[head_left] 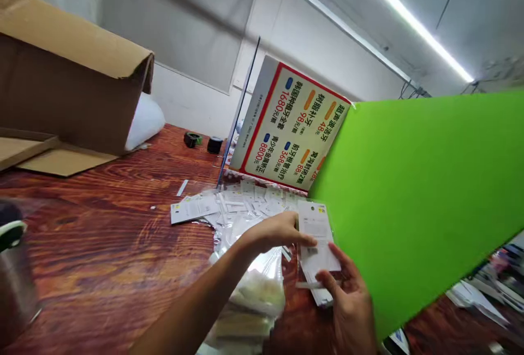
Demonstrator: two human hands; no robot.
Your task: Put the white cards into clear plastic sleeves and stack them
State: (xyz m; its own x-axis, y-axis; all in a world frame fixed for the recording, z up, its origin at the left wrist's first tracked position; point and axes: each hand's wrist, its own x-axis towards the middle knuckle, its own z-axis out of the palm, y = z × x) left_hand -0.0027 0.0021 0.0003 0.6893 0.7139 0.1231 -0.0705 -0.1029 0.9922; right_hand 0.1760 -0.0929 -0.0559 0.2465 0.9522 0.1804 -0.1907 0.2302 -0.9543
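right hand (347,295) grasps the white card (317,226) near its lower end, thumb over the face and index finger along the right edge. left hand (284,230) lies at the card's left edge, one finger extended across the printed face; whether it pinches or only presses cannot be told. the two-sided hold appears meant to keep the card flat and steady, with its print facing up. further white layers show below the card's lower end; their number cannot be determined.

transparent bags (262,289) lie in a stack under the left forearm, presumably placed there for short reach. beyond them, loose cards (196,208) overlap in a heap against the foot of the printed panel (286,125).

obstructions noted: the green board (429,191) stands close beside the right hand and likely limits movement outward; with the panel it screens the area behind. the left forearm covers part of the bags. cardboard box (77,87), dark roll (215,145) and metal cup (16,284) sit well apart on the wooden table (123,235).
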